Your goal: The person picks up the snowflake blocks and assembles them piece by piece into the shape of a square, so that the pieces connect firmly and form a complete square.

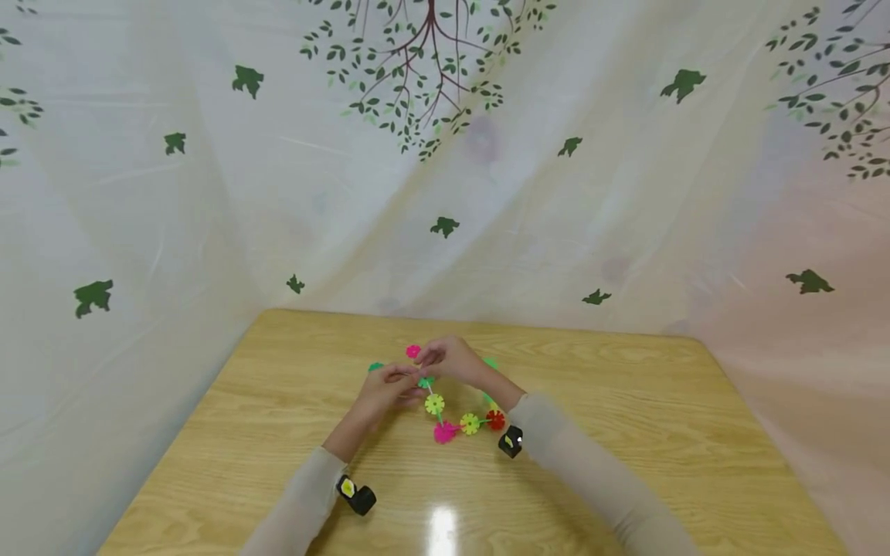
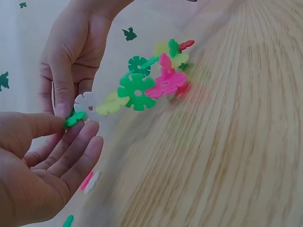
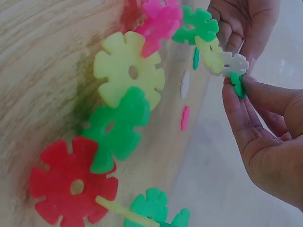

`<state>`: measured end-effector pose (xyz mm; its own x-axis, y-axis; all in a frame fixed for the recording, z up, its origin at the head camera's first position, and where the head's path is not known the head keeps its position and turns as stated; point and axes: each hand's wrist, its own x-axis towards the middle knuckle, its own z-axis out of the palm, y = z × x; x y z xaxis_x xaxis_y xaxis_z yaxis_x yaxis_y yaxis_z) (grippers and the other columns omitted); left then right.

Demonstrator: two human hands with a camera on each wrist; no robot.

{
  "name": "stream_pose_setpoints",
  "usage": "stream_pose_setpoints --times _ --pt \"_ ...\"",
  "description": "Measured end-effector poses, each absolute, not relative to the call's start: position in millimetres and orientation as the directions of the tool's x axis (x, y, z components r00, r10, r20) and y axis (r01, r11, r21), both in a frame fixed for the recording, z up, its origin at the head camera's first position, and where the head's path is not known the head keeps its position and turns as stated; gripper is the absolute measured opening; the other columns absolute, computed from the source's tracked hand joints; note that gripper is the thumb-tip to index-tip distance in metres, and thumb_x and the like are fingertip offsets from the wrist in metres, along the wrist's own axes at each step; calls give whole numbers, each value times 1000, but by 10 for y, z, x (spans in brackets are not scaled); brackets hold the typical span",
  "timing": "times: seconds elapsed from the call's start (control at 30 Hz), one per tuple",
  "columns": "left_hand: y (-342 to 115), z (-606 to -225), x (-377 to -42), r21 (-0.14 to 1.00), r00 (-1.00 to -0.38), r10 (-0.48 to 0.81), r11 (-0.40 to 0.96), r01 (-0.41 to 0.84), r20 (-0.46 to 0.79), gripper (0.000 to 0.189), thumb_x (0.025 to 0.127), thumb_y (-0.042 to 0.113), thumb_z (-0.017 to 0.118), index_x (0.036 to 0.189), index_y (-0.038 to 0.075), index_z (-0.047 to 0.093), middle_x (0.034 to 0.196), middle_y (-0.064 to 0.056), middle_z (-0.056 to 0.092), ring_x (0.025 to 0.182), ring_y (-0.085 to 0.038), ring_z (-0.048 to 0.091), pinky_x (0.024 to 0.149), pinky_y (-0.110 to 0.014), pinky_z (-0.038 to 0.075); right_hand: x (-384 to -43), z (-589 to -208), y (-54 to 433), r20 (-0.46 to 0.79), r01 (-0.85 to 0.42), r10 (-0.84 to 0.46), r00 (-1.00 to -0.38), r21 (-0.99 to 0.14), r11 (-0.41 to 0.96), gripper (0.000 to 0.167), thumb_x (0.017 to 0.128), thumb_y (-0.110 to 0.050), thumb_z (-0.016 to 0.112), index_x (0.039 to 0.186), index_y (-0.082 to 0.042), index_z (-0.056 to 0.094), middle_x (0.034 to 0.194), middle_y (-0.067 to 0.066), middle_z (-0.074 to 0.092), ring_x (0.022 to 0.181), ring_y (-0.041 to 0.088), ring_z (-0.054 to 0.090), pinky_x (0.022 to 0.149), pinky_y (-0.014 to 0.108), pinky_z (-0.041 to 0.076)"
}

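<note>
Both hands meet at the end of a chain of slotted plastic snowflake discs. My left hand [image 1: 385,390] pinches a small green snowflake disc [image 2: 75,118] between thumb and fingers. From the other side, the thumb and fingers of my right hand [image 1: 452,361] hold the same disc. That green disc joins a white snowflake disc [image 3: 235,64], seen beside the fingertips in both wrist views. Beyond it the chain runs through a yellow disc [image 2: 112,103], a green disc [image 2: 137,91] and a pink disc [image 2: 168,84]. Farther along sits a red disc [image 3: 73,184].
On the wooden table [image 1: 591,386], a loose pink disc [image 1: 413,351] and a green disc [image 1: 375,367] lie near the hands. A loose white disc [image 3: 184,84] shows in the right wrist view. Behind the table hangs a pale curtain [image 1: 514,255] printed with leaves and birds.
</note>
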<state>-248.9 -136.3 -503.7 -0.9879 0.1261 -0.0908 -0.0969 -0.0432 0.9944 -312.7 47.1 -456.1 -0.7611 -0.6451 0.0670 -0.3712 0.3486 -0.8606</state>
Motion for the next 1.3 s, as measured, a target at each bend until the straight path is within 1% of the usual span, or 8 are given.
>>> stream_pose_setpoints --times 0.3,0.4,0.57,0.73,0.87,1.0,1.2,1.3 --pt "-1510 -5022 -2516 994 -987 129 -46 -104 -97 30 98 3 66 120 -16 62 101 -15 77 85 -19 76 80 -33 64 -3212 -4543 422 42 -419 -695 -718 -823 383 12 93 -1 70 103 6 73 95 19 76 82 16 72 73 23 61" --pt "-1527 -5040 -2513 993 -985 136 -42 -109 -103 32 97 3 65 121 -18 61 100 -13 77 83 -16 76 77 -30 64 -3316 -4542 433 15 -416 -694 -720 -810 413 14 95 -2 68 105 6 72 95 19 76 78 16 71 71 28 62" --pt "-1522 -5074 -2520 992 -984 137 -35 -122 -117 31 97 2 65 122 -16 61 97 -10 77 82 -16 76 76 -28 64 -3519 -4501 425 -26 -416 -685 -728 -777 473 17 95 -2 67 108 8 71 94 23 75 78 34 72 69 36 62" --pt "-1506 -5132 -2533 990 -981 145 -46 -133 -125 29 97 2 65 120 -15 63 96 -10 77 83 -19 76 77 -29 64 -3671 -4439 343 -76 -442 -691 -719 -717 539 18 94 -6 71 107 7 72 90 26 75 83 44 71 59 24 53" --pt "-1493 -5160 -2520 988 -977 167 -50 -145 -134 29 97 2 65 121 -15 62 95 -9 77 81 -15 76 78 -29 64 -3746 -4453 241 -135 -479 -705 -696 -645 596 17 93 -5 72 107 3 74 88 19 74 72 30 69 58 18 47" --pt "-1494 -5163 -2504 989 -975 180 -46 -139 -129 32 97 4 66 122 -15 61 95 -6 77 80 -13 75 77 -29 64 -3790 -4512 132 -171 -540 -700 -694 -520 662 16 90 -6 75 106 -3 76 91 7 71 70 10 58 62 18 47" --pt "-1495 -5178 -2515 991 -970 218 -51 -126 -112 35 93 -1 68 123 -17 59 92 -4 75 82 -14 75 77 -30 64 -3781 -4542 11 -202 -576 -671 -714 -376 726 23 88 -7 78 111 -6 76 120 7 72 107 21 63 94 33 55" --pt "-1489 -5190 -2534 990 -970 217 -60 -127 -112 34 92 -4 68 122 -17 60 90 -3 74 81 -14 74 76 -30 64 -3795 -4556 -30 -198 -595 -671 -714 -334 731 20 89 -4 75 109 -6 77 120 8 73 110 22 64 97 34 55"
